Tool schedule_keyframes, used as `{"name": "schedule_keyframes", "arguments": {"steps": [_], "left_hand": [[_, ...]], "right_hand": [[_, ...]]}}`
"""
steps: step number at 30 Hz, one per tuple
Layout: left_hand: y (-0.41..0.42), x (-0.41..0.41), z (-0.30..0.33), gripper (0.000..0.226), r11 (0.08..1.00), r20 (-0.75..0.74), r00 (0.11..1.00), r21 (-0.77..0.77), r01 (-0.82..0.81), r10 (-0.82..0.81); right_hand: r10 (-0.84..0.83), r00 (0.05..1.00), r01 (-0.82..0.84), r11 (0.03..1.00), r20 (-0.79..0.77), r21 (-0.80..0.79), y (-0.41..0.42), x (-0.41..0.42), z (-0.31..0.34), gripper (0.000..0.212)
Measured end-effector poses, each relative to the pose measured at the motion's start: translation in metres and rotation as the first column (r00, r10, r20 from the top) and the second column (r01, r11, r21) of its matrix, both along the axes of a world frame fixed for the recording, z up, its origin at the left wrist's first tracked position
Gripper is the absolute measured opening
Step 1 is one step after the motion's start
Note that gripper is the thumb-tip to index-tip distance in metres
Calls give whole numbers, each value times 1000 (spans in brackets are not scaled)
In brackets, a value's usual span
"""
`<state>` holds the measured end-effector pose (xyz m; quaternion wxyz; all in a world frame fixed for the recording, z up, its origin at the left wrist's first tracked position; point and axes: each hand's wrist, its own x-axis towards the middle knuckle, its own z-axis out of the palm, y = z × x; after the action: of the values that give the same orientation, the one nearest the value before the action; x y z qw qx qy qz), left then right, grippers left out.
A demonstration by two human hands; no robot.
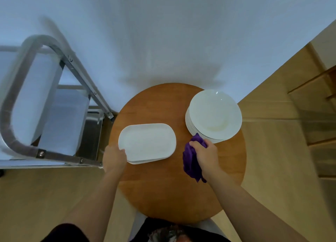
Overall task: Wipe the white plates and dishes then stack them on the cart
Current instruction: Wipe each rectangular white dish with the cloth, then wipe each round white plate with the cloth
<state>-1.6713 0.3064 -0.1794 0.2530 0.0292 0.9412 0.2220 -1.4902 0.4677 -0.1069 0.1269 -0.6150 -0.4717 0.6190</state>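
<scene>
1. the oblong white dishes sat in a short stack on the round wooden bench, and the round white plates were piled at its far right edge.
2. the left hand held the near left rim of the top oblong dish, fingers curled over the edge.
3. the right hand had its fingers bunched tight round a purple cloth, just beside the round plates.
4. the crockery looked stiff, glossy, likely slippery and breakable; i judged the rim the safest hold, one piece at a time.
5. the cloth looked soft and limp.
6. the metal cart stood to the left.
7. i could read no brand or writing anywhere.
</scene>
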Motion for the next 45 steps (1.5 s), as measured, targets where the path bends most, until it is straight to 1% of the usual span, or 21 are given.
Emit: {"name": "schedule_keyframes", "arguments": {"steps": [2, 4, 5, 8, 10, 12, 14, 15, 17, 19, 21, 24, 26, 29, 31, 33, 35, 38, 40, 43, 45], "left_hand": [[2, 5, -3, 15, 999, -3, 999, -14, -34, 34], [6, 11, -4, 12, 998, -11, 998, -23, -64, 64], [11, 17, -4, 15, 997, -18, 998, -53, -59, 58], [33, 41, 1, 57, 983, -46, 999, -182, 17, -26], [60, 59, 4, 68, 972, -82, 982, -180, 152, -169], [95, 76, 8, 58, 964, -102, 959, -58, 259, -264], [132, 93, 16, 46, 952, -51, 958, 106, 286, -282], [148, 100, 20, 40, 941, -31, 952, 143, 307, -306], [176, 107, 26, 34, 931, -15, 938, 114, 346, -347], [197, 107, 26, 42, 945, 46, 944, 37, 324, -325], [210, 106, 21, 46, 943, 120, 937, -23, 333, -328], [220, 107, 11, 41, 948, 181, 933, -13, 317, -310], [223, 106, 9, 38, 953, 192, 935, -2, 304, -298], [224, 105, 7, 21, 980, 241, 952, 108, 168, -190], [223, 106, 10, 20, 981, 238, 968, 191, 34, -80], [222, 109, 12, 15, 962, 234, 972, 269, -39, -27], [223, 114, 15, 13, 924, 280, 958, 349, -160, 60], [226, 119, 18, 10, 807, 435, 868, 409, -426, 239], [229, 121, 21, 8, 790, 486, 832, 384, -478, 267], [237, 125, 24, 35, 826, 492, 853, 399, -398, 173], [241, 128, 25, 38, 812, 511, 845, 419, -407, 161]], "right_hand": [[21, 1000, -21, 1000, -23, -7, 10, 2, 1, 13], [50, 998, -50, 999, -42, -6, 21, 4, 2, 12], [64, 997, -64, 998, -51, -3, 27, 6, 2, 12], [91, 993, -91, 996, -71, 3, 44, 11, 2, 11], [98, 992, -98, 995, -75, -3, 56, 16, 3, 10], [90, 992, -92, 996, -87, -15, 70, 22, 5, 10], [70, 993, -73, 997, -97, -30, 85, 30, 6, 11], [57, 993, -61, 997, -102, -37, 92, 34, 6, 11], [25, 993, -31, 998, -114, -52, 107, 43, 7, 16], [5, 993, -11, 999, -120, -54, 121, 51, 9, 21], [-8, 992, 2, 999, -126, -54, 134, 59, 9, 18], [-16, 991, 8, 998, -131, -57, 150, 67, 6, 11], [-11, 992, 3, 998, -125, -61, 158, 70, 4, 13], [-4, 995, -1, 999, -98, -47, 166, 75, 0, 12], [-1, 998, -1, 1000, -67, -31, 171, 79, -2, 12], [-12, 999, 11, 1000, -52, -29, 175, 84, -4, 11], [-28, 998, 26, 999, -54, -41, 179, 89, -6, 12], [-32, 997, 29, 998, -63, -53, 182, 93, -7, 14], [-25, 998, 22, 998, -60, -55, 182, 97, -7, 19], [-22, 996, 15, 997, -85, -76, 181, 103, -5, 30], [-31, 992, 20, 995, -119, -93, 179, 106, -4, 31]]}}
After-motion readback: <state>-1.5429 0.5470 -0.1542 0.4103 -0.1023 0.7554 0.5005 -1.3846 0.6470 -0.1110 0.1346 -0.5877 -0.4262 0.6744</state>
